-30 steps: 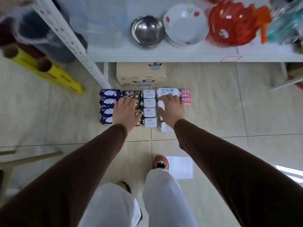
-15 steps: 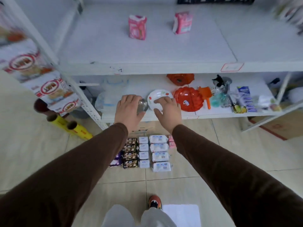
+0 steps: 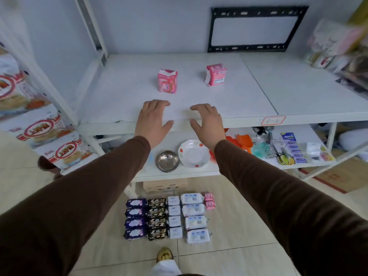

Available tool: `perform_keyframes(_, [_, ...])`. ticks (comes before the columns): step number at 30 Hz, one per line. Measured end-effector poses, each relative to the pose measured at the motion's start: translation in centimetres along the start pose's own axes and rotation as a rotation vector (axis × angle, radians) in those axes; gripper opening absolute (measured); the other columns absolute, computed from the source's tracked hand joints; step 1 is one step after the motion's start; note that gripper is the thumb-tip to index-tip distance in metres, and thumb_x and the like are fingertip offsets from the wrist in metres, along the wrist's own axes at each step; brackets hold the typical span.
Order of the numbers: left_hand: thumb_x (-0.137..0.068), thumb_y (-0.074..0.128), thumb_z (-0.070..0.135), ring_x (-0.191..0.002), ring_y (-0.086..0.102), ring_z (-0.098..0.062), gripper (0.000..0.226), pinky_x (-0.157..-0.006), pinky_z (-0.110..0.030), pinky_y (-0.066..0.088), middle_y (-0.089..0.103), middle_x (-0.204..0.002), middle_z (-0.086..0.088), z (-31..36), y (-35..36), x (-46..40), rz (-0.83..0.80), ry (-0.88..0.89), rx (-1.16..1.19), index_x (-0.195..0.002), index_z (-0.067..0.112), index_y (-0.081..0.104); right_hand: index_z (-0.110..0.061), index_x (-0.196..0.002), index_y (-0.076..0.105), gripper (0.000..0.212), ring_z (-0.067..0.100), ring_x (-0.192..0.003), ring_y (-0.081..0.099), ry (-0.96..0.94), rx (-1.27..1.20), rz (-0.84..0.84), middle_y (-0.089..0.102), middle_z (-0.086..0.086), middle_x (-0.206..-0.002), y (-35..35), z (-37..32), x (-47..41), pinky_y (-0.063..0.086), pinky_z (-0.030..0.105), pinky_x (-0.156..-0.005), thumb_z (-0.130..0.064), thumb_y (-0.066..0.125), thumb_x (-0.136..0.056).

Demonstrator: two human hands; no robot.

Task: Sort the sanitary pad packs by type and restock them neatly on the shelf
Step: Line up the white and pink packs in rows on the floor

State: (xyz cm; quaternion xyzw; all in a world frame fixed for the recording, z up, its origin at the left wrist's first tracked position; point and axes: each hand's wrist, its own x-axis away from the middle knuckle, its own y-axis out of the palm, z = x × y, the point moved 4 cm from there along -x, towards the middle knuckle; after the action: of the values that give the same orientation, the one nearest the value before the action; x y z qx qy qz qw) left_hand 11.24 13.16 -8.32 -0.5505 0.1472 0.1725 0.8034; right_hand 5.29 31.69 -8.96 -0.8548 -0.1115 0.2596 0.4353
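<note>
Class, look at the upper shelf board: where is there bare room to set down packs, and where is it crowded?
The upper shelf is bare left of the left pink pack, between it and the right pink pack, and right of that one up to the board seam. The lower shelf is crowded: steel bowl, white dish, orange ware, small goods.

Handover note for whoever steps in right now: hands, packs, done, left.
Left hand and right hand: both open, holding nothing, above the front edge of the shelf.
On the shelf: two pink packs, upright, apart.
On the floor: sorted columns of purple packs, dark packs, small white packs, large white packs and two small pink packs.
Done: floor sort.
Left: restock all the floor packs by type.
</note>
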Motion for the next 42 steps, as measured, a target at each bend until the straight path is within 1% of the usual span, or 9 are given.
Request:
perform_keyframes(10, [-0.082,0.073,0.020,-0.123,0.043,-0.033,0.062,-0.105,-0.039,0.037,0.047,-0.133,-0.013,-5.3,0.1,-9.6,-0.055,-0.099,0.126,-0.137,0.012,0.045,-0.015,-0.132,0.056,0.041,0.027,-0.119,0.049,0.091,0.008,0.041,0.054,0.007,-0.134,-0.3,1.9,-5.4,0.043,0.037,-0.102,-0.024,0.063,-0.092])
perform_keyframes(20, [-0.068,0.090,0.014,-0.138,0.038,-0.027,0.122,-0.107,-0.026,0.031,0.018,-0.155,-0.011,-6.7,3.4,-14.6,-0.227,-0.376,0.367,-0.157,0.023,0.007,-0.015,-0.141,0.045,0.058,0.031,-0.128,0.045,0.281,-0.062,0.028,0.046,0.011,-0.141,-2.8,9.0,-11.8,0.039,0.040,-0.104,-0.022,0.070,-0.089])
perform_keyframes(23, [-0.081,0.080,0.035,-0.115,0.059,-0.026,0.092,-0.096,-0.031,0.044,0.045,-0.142,-0.013,-5.8,4.3,-16.2,-0.297,-0.327,0.313,-0.154,0.026,0.025,-0.014,-0.144,0.042,0.065,0.032,-0.129,0.043,0.290,-0.067,0.005,0.042,0.012,-0.143,-4.1,11.2,-13.9,0.038,0.040,-0.107,-0.021,0.072,-0.086])
perform_keyframes(26, [-0.094,0.058,0.052,-0.072,0.068,-0.021,0.041,-0.070,-0.031,0.051,0.068,-0.100,-0.009,-3.4,4.8,-16.8,-0.244,-0.490,0.652,-0.124,0.024,0.053,-0.014,-0.147,0.039,0.067,0.035,-0.135,0.036,0.205,-0.022,-0.065,0.035,0.014,-0.149,-4.8,12.6,-16.3,0.033,0.044,-0.112,-0.014,0.069,-0.087])
perform_keyframes(27, [-0.095,0.064,0.038,-0.077,0.066,-0.020,0.047,-0.068,-0.027,0.052,0.064,-0.110,-0.007,-3.0,4.9,-17.1,-0.217,-0.458,0.583,-0.135,0.027,0.044,-0.016,-0.148,0.038,0.070,0.037,-0.136,0.034,0.191,-0.016,-0.091,0.031,0.014,-0.152,-4.9,13.1,-17.2,0.032,0.045,-0.113,-0.013,0.069,-0.086])
perform_keyframes(29, [-0.082,0.079,0.007,-0.099,0.062,-0.019,0.103,-0.074,-0.021,0.051,0.042,-0.143,-0.002,-4.0,6.4,-16.6,-0.232,-0.428,0.569,-0.156,0.028,0.010,-0.020,-0.152,0.033,0.075,0.038,-0.139,0.029,0.182,0.006,-0.166,0.022,0.011,-0.158,-4.5,14.4,-19.2,0.029,0.043,-0.115,-0.012,0.069,-0.086])
perform_keyframes(31, [-0.073,0.084,0.000,-0.109,0.060,-0.023,0.122,-0.088,-0.027,0.049,0.031,-0.153,-0.004,-4.2,7.0,-16.2,-0.228,-0.466,0.599,-0.158,0.026,0.001,-0.023,-0.152,0.033,0.075,0.036,-0.144,0.025,0.141,0.063,-0.252,0.018,0.009,-0.161,-3.9,15.4,-21.2,0.026,0.040,-0.115,-0.012,0.068,-0.086])
perform_keyframes(35, [-0.067,0.090,0.013,-0.111,0.062,-0.028,0.109,-0.105,-0.041,0.047,0.047,-0.139,-0.003,-3.7,8.4,-15.9,-0.195,-0.509,0.559,-0.153,0.025,0.024,-0.023,-0.148,0.039,0.067,0.034,-0.141,0.031,-0.001,0.151,-0.426,0.029,0.008,-0.158,-2.5,16.0,-23.3,0.023,0.033,-0.113,-0.016,0.067,-0.087])
perform_keyframes(42, [-0.066,0.090,0.021,-0.100,0.063,-0.024,0.072,-0.080,-0.042,0.060,0.060,-0.119,-0.004,-1.1,9.1,-15.4,-0.101,-0.508,0.465,-0.124,0.025,0.048,-0.020,-0.125,0.059,0.035,0.032,-0.111,0.050,-0.039,0.022,-0.341,0.050,0.012,-0.124,-2.6,16.8,-24.8,0.040,0.033,-0.095,-0.011,0.058,-0.091])
